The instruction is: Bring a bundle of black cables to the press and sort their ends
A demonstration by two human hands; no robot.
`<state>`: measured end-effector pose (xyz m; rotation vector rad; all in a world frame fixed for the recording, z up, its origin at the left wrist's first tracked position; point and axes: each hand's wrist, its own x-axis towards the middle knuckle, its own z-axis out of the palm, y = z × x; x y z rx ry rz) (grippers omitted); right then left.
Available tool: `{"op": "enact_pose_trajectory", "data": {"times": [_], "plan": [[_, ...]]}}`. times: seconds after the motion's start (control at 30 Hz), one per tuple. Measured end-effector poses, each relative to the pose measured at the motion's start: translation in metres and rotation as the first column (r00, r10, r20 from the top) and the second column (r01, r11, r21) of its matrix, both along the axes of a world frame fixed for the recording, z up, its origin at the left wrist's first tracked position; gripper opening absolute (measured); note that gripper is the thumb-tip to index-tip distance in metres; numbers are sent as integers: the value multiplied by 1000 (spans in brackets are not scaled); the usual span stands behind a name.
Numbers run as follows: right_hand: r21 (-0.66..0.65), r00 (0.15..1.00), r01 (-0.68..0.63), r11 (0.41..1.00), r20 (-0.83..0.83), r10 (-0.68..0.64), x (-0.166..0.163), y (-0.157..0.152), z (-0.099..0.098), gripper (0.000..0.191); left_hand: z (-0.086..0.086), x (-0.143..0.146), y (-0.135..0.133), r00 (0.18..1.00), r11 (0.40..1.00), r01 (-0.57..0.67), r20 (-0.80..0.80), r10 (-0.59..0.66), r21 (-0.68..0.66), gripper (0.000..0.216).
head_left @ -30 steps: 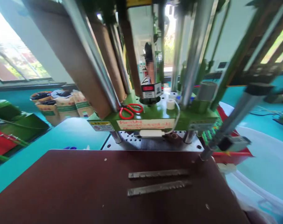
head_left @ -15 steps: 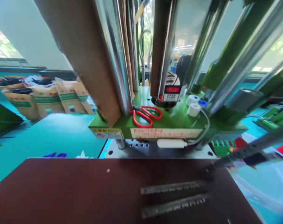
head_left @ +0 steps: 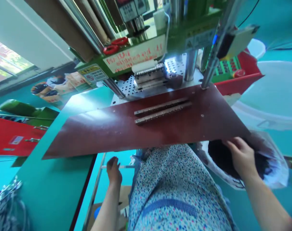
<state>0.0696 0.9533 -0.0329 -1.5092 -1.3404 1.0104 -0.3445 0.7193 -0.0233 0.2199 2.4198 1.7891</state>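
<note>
My right hand [head_left: 241, 157] reaches into a clear plastic bag [head_left: 277, 170] of dark pieces at the right, just below the table's edge; its fingertips are hidden among them. Lower down, under the table's front edge, my left hand [head_left: 113, 171] rests at a thin metal rail [head_left: 123, 166]; its grip is unclear. On the dark red board [head_left: 100, 131] in front of me lie two toothed metal strips [head_left: 161, 110], side by side, untouched. Behind them stands a green press [head_left: 136, 56] with a metal die [head_left: 149, 75] under its plate.
Red scissors [head_left: 114, 45] lie on the press plate. A red tray [head_left: 244, 75] and a large white basin [head_left: 278, 93] sit at the right. Paper sacks [head_left: 54, 86] stand far left. Grey metal parts [head_left: 6, 208] are piled at the lower left. My patterned clothing fills the bottom centre.
The view has swung downward and tilted. Both hands, my lap and the plastic bag have come into sight; the strips and board have not moved.
</note>
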Motion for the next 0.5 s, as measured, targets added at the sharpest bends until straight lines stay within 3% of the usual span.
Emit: {"op": "enact_pose_trajectory", "data": {"times": [0.1, 0.17, 0.27, 0.33, 0.43, 0.5], "plan": [[255, 986, 54, 965, -167, -11, -20, 9, 38, 37, 29, 4, -3, 996, 996, -57, -70, 61, 68, 21], [344, 977, 45, 938, -212, 30, -31, 10, 50, 39, 57, 15, 0, 963, 989, -60, -252, 93, 133, 27], [364, 975, 55, 930, -219, 28, -36, 11, 52, 39, 99, 38, 10, 783, 975, 11, -608, 129, 221, 33], [320, 971, 40, 947, -234, 38, -30, 16, 52, 35, 120, 50, 22, 639, 970, 108, -763, 100, 218, 35], [244, 969, 0, 970, -238, 60, -17, 35, 63, 26, 139, 58, 51, 442, 961, 247, -897, 5, 127, 37], [273, 977, 12, 962, -208, 47, -12, 56, 78, 25, 143, 62, 73, 374, 957, 283, -926, -43, 70, 36]]}}
